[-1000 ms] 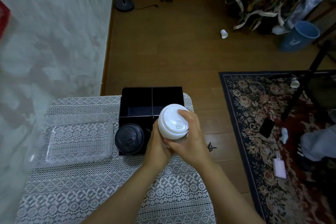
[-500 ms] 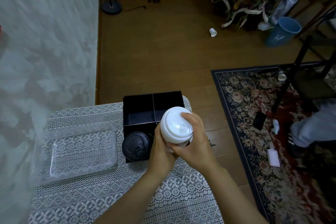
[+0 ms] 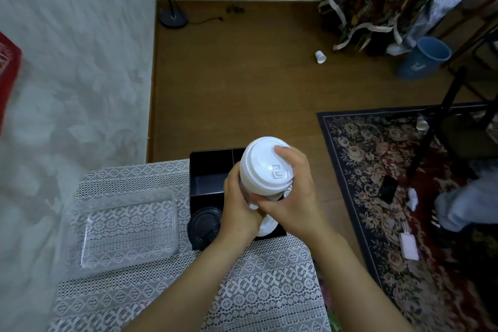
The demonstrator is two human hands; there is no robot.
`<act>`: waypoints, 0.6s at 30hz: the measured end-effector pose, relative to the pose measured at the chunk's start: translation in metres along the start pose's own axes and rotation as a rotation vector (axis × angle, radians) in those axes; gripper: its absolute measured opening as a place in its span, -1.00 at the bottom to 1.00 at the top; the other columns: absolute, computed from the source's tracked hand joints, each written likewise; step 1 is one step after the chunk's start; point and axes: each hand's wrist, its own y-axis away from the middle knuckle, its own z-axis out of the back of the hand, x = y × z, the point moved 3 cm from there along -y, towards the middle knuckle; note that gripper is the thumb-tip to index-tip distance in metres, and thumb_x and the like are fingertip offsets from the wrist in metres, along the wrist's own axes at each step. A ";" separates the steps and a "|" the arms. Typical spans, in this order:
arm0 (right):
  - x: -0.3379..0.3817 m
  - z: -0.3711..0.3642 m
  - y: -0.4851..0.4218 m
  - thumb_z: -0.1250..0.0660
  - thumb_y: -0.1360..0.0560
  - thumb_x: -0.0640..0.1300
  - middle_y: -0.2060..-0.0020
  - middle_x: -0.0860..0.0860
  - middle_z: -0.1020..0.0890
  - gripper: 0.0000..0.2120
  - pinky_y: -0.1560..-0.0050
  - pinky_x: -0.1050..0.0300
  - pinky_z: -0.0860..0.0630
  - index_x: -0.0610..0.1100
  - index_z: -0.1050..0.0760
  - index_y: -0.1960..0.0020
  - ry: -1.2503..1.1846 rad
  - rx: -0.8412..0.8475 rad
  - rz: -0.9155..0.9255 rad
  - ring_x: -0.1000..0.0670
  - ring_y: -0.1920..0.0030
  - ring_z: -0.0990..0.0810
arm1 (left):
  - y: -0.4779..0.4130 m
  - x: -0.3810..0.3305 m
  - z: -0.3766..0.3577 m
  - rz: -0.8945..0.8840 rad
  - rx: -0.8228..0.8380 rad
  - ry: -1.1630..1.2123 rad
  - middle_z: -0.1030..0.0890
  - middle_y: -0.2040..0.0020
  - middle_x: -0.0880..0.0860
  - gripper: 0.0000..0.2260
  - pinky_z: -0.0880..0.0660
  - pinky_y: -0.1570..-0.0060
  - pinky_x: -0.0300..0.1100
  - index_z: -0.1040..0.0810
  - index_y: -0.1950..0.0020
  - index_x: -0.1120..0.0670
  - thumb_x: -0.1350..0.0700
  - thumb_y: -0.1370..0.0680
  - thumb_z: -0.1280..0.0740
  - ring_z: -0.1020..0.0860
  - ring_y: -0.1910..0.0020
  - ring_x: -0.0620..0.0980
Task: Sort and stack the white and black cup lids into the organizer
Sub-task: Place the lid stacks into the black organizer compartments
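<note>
At the far left a clear plastic tray lies on the table, which is covered with a lace cloth. Just right of the tray, at the table's far edge, stands the black organizer, divided into four compartments. Its near-left compartment holds the black lids, and its far-left one shows only its dark floor. The left hand rises over the organizer's middle, fingers curled round the left side of the stack of white lids. The stack is held in the air above the organizer's right half, tilted so that its top faces the camera. The right hand grips the same stack from the right, fingertips hooked over the top lid's rim and thumb wrapped across the lower part. Beneath both hands, part of another white lid shows in the near-right compartment. Farther right, on the wooden floor, lie a small paper cup, a patterned rug and a blue bin.
</note>
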 end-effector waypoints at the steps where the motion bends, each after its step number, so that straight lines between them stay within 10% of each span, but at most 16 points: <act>1: 0.000 0.000 -0.006 -0.50 -0.27 0.14 -0.27 0.19 -0.37 -0.26 -0.21 0.39 -0.37 0.05 -0.34 -0.38 0.006 0.008 0.001 0.26 -0.24 -0.38 | -0.006 -0.004 0.003 0.015 0.003 0.002 -0.43 -0.31 0.02 -0.32 -0.50 -0.21 -0.12 -0.31 -0.37 -0.16 0.10 -0.32 -0.51 -0.49 -0.25 -0.12; 6: -0.005 -0.002 -0.032 -0.48 -0.29 0.17 -0.27 0.21 -0.35 -0.26 -0.23 0.39 -0.35 0.07 -0.31 -0.40 0.030 0.064 0.028 0.27 -0.25 -0.35 | -0.024 -0.013 0.013 0.209 0.027 0.216 -0.54 -0.23 0.05 -0.40 -0.53 -0.15 -0.11 -0.36 -0.31 -0.06 0.42 -0.40 -0.40 -0.56 -0.16 -0.10; 18: -0.047 -0.013 -0.063 -0.49 -0.32 0.09 -0.31 0.11 -0.37 -0.29 -0.24 0.32 -0.37 0.02 -0.32 -0.41 0.008 0.159 0.004 0.11 -0.27 -0.40 | -0.049 0.002 -0.005 0.609 -0.162 0.716 -0.62 -0.08 0.12 -0.79 -0.49 -0.15 -0.11 -0.52 -0.19 0.18 0.16 -0.63 -0.17 -0.57 -0.12 0.01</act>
